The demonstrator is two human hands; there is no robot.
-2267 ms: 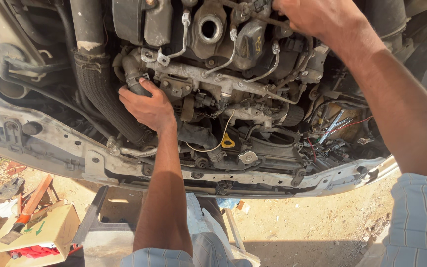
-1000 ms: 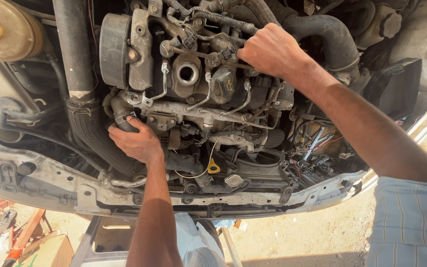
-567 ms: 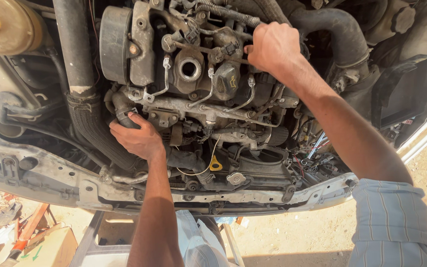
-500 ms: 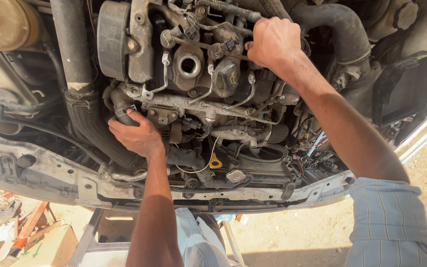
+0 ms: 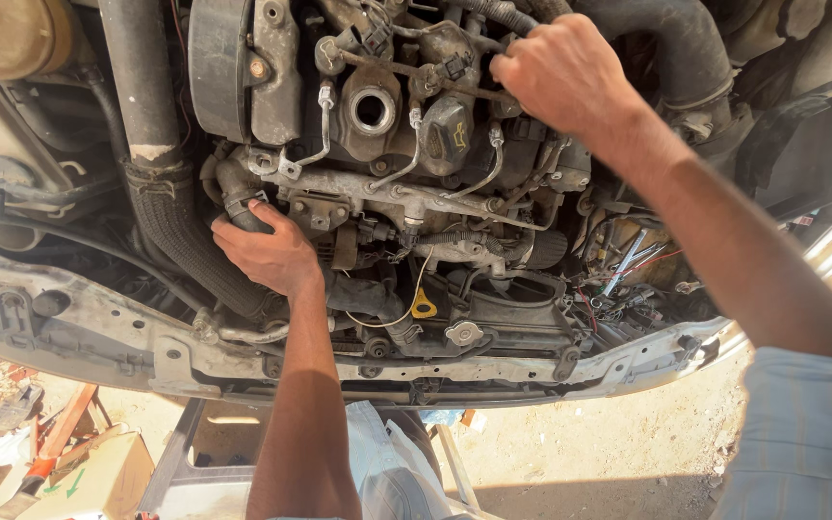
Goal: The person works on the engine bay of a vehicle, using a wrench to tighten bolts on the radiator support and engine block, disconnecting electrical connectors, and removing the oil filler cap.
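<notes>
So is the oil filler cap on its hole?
No, the filler hole stands open, and the cap lies beside it.

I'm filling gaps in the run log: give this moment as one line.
left hand: grips rubber hose | right hand: closed on metal pipe atop engine | oil filler: uncapped

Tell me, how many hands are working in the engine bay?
2. The left hand grips a black hose low on the engine; the right hand holds parts at the top.
</notes>
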